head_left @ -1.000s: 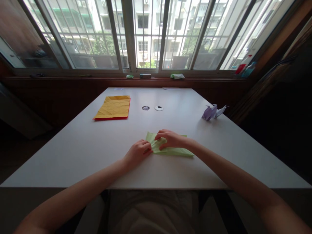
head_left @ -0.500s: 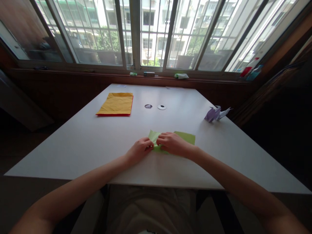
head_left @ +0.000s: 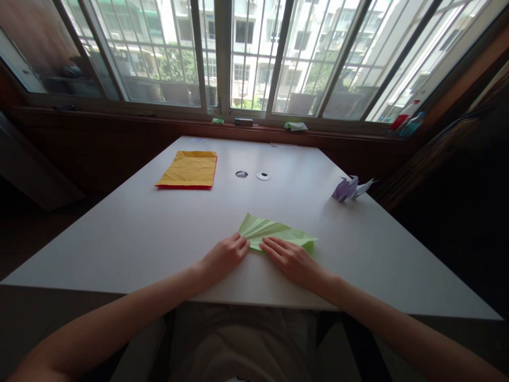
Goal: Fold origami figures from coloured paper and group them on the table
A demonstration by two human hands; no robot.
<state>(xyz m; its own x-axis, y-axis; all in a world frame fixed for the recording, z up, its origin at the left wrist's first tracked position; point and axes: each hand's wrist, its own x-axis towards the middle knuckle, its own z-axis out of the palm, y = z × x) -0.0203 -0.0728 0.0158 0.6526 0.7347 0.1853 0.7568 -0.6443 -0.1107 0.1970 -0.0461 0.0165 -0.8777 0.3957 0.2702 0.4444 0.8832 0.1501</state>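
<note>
Both hands press flat, fingers spread rather than pinching: the left hand (head_left: 225, 255) touches the near left corner of the green paper (head_left: 274, 232), the right hand (head_left: 290, 259) its near edge. It lies pleated near the table (head_left: 139, 233) front edge. Light, thin, creasing easily, it looks best held at its folded edges.

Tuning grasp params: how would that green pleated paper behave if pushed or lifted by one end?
Green pleated paper is thin, so probably very light and floppy; lifted by one end it would likely sag. Its pleats fan out away from the left hand and right hand, suggesting springback. On the smooth white table it likely slides easily.
</note>
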